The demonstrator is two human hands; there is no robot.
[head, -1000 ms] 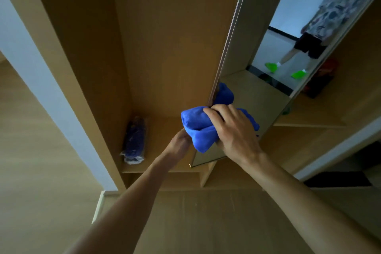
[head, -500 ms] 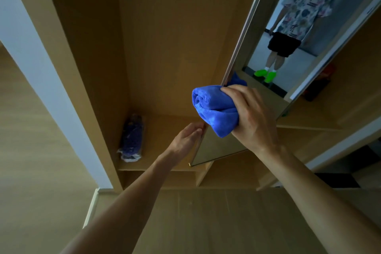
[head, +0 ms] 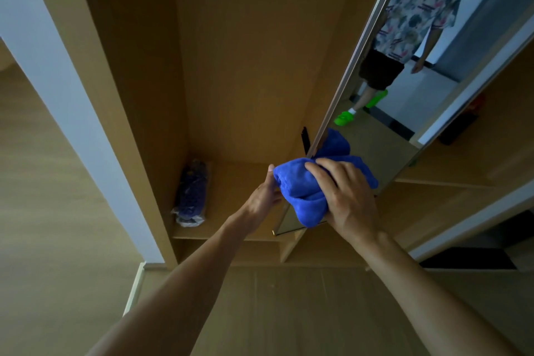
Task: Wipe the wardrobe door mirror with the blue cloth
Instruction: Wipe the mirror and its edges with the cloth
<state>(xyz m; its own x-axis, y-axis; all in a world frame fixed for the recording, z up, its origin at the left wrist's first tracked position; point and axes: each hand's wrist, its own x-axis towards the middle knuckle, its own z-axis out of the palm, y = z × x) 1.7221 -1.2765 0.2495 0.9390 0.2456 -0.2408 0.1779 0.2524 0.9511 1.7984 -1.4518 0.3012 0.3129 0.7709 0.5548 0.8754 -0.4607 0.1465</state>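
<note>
Wardrobe door mirror [head: 384, 144]: a tall narrow pane on a door that stands open at an angle. Its top is cut off by the frame edge and its lower corner shows just below the hands. The blue cloth [head: 300, 188] is bunched against the mirror's lower part, at the left edge of the door. It covers that stretch of glass, and its reflection shows just above it.

Right hand [head: 346, 199]: fingers curled over the cloth, grasping it and pressing it on the glass. The palm side is hidden.

Left hand [head: 261, 196]: at the door's edge, just beside the cloth, with the thumb raised against the fabric. Its fingers are hidden behind the cloth and the door, so I cannot tell whether it grips the edge or lies flat.

The mirror reflects a person in a patterned shirt, dark shorts and 2 green shoes. The head is cut off at the top.

Surroundings: a dark bundle in clear wrap [head: 192, 193] lies on the wardrobe shelf [head: 239, 179], left of the hands and well apart from them. Its contents are too dim to identify. A small black fitting [head: 304, 140] sits on the inner panel, near the door's edge. A red and black object [head: 462, 121] stands right of the door, partly hidden by it and unclear. A white wall edge [head: 57, 72] runs down the left, and the wood floor [head: 52, 225] lies below.
</note>
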